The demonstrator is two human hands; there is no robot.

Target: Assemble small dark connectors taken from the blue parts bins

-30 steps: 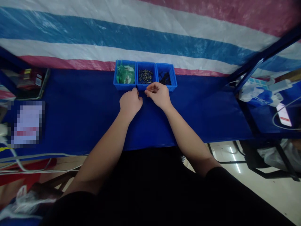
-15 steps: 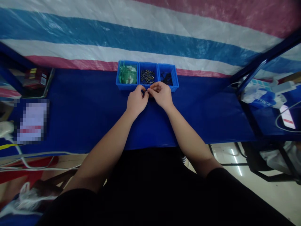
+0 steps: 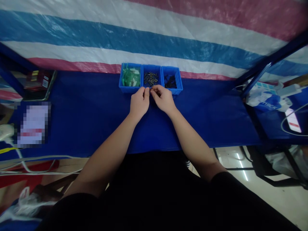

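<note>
So the main thing here is where the middle bin [image 3: 151,67] sits: straight past the fingertips, toward the table's [image 3: 204,112] far edge. It's full of thin brassy screw-like bits [image 3: 151,78] pointing every which way, so no single long axis to speak of. The row of three bins runs along that far edge, roughly mid-table.

Left hand [image 3: 140,102] and right hand [image 3: 163,98] come together just in front of the middle bin, about equally near it. Past that they split: the left is nearer the left bin [image 3: 130,90] with the green bag [image 3: 131,75], the right nearer the right bin [image 3: 178,80] with the small black pieces [image 3: 170,82].

Both hands have thumb and fingers curled into a pinch, tips almost meeting. Is anything in there? There's maybe a dark speck between them, but honestly I can't tell whether either one is gripping something.

Hard-to-see stuff: the fingers cover part of the middle bin's near wall, and I can't say if they touch it or just hang in front. The black pieces blur into one dark clump. Over by the table's left edge, a flat pale thing [image 3: 32,125] is pixelated out, so no clue there.
</note>
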